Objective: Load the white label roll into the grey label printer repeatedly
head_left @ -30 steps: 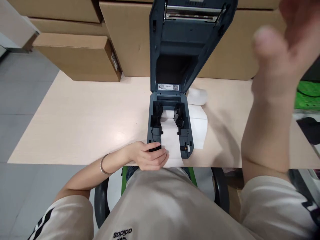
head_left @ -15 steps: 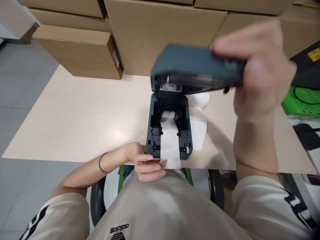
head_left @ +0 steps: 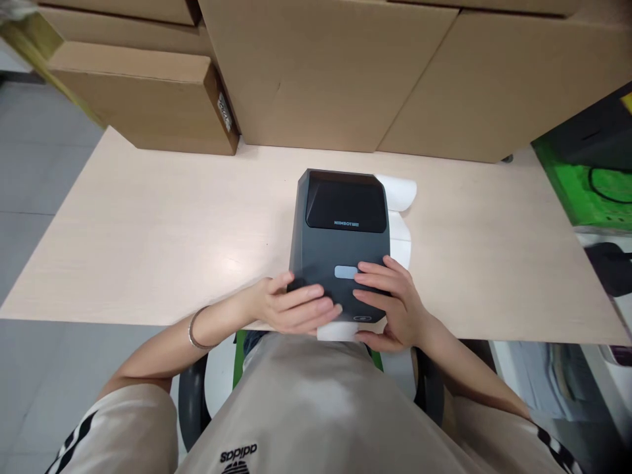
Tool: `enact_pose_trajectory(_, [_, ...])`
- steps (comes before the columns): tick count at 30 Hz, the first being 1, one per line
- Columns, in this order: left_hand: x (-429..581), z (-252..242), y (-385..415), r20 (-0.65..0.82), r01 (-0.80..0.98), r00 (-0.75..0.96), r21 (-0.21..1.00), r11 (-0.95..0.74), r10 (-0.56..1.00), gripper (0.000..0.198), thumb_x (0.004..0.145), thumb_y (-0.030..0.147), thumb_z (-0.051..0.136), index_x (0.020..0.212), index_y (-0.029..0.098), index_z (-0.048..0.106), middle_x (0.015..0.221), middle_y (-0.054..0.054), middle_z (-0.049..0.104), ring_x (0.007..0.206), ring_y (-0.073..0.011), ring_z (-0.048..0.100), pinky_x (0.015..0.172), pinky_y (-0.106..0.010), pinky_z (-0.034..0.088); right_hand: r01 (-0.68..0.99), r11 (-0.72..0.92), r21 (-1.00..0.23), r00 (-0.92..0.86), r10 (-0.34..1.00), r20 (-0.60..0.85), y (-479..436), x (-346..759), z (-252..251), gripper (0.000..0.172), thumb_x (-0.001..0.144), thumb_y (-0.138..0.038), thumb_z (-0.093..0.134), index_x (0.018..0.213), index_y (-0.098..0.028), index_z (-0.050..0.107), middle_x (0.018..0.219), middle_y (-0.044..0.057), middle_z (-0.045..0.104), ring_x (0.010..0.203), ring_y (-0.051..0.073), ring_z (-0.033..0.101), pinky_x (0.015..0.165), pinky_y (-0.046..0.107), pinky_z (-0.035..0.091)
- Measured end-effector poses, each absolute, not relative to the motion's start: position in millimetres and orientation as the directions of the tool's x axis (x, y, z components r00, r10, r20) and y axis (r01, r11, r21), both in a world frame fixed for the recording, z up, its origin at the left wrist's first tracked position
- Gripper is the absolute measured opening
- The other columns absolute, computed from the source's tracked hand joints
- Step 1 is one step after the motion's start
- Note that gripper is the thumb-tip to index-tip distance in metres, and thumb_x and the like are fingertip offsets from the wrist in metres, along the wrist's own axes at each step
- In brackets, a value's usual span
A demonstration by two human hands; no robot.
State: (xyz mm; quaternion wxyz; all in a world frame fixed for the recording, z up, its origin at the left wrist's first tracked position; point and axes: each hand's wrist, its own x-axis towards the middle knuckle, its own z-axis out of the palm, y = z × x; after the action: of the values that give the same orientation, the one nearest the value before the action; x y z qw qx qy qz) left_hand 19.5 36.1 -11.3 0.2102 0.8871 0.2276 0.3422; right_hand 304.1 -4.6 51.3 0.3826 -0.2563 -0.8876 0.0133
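Note:
A dark grey label printer [head_left: 343,224] stands on the pale wooden table [head_left: 148,230] with its lid down. My left hand [head_left: 291,306] lies on the lid's front left corner, fingers flat across it and thumb along the side. My right hand [head_left: 392,303] rests on the front right, fingers spread beside the small light button [head_left: 345,272], thumb below the front edge. A white paper strip [head_left: 336,331] sticks out of the front slot between my hands. Neither hand holds anything loose.
A white paper roll [head_left: 401,191] with loose paper lies just behind and right of the printer. Large cardboard boxes [head_left: 316,72] line the table's back, with a smaller box [head_left: 143,99] at the left. A green item [head_left: 592,187] sits at the right edge.
My right hand swung the raised lid down onto the printer body and now rests on its front. My left hand moved from the paper end up onto the lid.

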Motion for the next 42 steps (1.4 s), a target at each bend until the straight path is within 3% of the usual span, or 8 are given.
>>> enact_pose_trajectory(2, [11,-4,36,0.661,0.127,0.681,0.315,-0.941,0.313,0.074,0.092,0.082,0.062,0.155,0.044,0.062,0.124,-0.001,0.084,0.125,-0.0285,0.078,0.126,-0.048,0.052,0.449,0.867,-0.217,-0.555,0.460,0.693,-6,304,45,0.051,0.107,-0.052,0.050,0.147,-0.020,0.058,0.129,0.011,0.071,0.139,0.026,0.066,0.131,0.051,0.046])
enact_pose_trajectory(6, [11,8,44,0.769,0.071,0.609,0.189,-0.979,0.193,0.084,0.091,0.082,0.060,0.160,0.034,0.059,0.133,-0.006,0.082,0.134,-0.0323,0.074,0.120,-0.048,0.059,0.432,0.869,-0.243,-0.489,0.451,0.747,-7,300,31,0.054,0.111,-0.055,0.037,0.145,-0.021,0.061,0.125,0.010,0.070,0.136,0.022,0.066,0.138,0.045,0.037])
enact_pose_trajectory(20, [14,-16,51,0.593,0.029,0.703,0.527,-0.850,0.392,0.053,0.078,0.075,0.073,0.127,0.053,0.077,0.105,0.004,0.084,0.108,-0.0286,0.081,0.112,-0.051,0.065,0.430,0.846,-0.316,-0.391,0.490,0.779,-12,293,23,0.040,0.109,-0.044,0.040,0.127,-0.020,0.067,0.113,0.008,0.070,0.124,0.020,0.069,0.144,0.031,0.028])
enact_pose_trajectory(24, [16,-10,54,0.632,0.037,0.712,0.402,-0.915,0.306,0.046,0.082,0.066,0.073,0.126,0.054,0.076,0.102,0.007,0.085,0.100,-0.0254,0.081,0.106,-0.044,0.066,0.454,0.846,-0.280,-0.385,0.470,0.794,-9,295,22,0.037,0.106,-0.044,0.047,0.127,-0.020,0.066,0.111,0.007,0.072,0.121,0.020,0.072,0.139,0.036,0.038])
enact_pose_trajectory(27, [22,2,52,0.665,0.136,0.714,0.177,-0.975,0.220,0.042,0.088,0.068,0.062,0.122,0.049,0.077,0.107,0.008,0.087,0.096,-0.0239,0.080,0.099,-0.040,0.067,0.534,0.819,-0.210,-0.365,0.448,0.816,-7,296,20,0.043,0.105,-0.049,0.049,0.136,-0.024,0.063,0.112,0.007,0.074,0.122,0.023,0.073,0.123,0.045,0.055])
enact_pose_trajectory(30, [30,18,47,0.814,0.259,0.572,-0.056,-0.964,0.106,0.043,0.095,0.055,0.050,0.125,0.038,0.076,0.120,0.007,0.087,0.112,-0.0203,0.077,0.107,-0.034,0.062,0.606,0.773,-0.186,-0.347,0.468,0.813,-5,296,19,0.053,0.106,-0.059,0.045,0.143,-0.026,0.062,0.120,0.007,0.073,0.132,0.026,0.069,0.120,0.048,0.056])
enact_pose_trajectory(36, [39,37,40,0.841,0.270,0.521,0.000,-0.963,0.146,0.054,0.098,0.047,0.042,0.134,0.019,0.072,0.121,-0.004,0.087,0.126,-0.0206,0.072,0.123,-0.031,0.052,0.652,0.732,-0.200,-0.382,0.545,0.746,-6,295,29,0.057,0.106,-0.060,0.044,0.151,-0.026,0.057,0.128,0.010,0.072,0.137,0.028,0.065,0.122,0.051,0.053])
enact_pose_trajectory(42, [45,51,38,0.833,0.304,0.513,0.049,-0.951,0.207,0.067,0.093,0.043,0.046,0.147,0.011,0.067,0.109,-0.006,0.087,0.116,-0.0241,0.075,0.123,-0.033,0.051,0.667,0.727,-0.162,-0.439,0.559,0.703,-7,298,42,0.057,0.101,-0.060,0.056,0.148,-0.028,0.057,0.127,0.008,0.073,0.135,0.027,0.067,0.130,0.050,0.043])
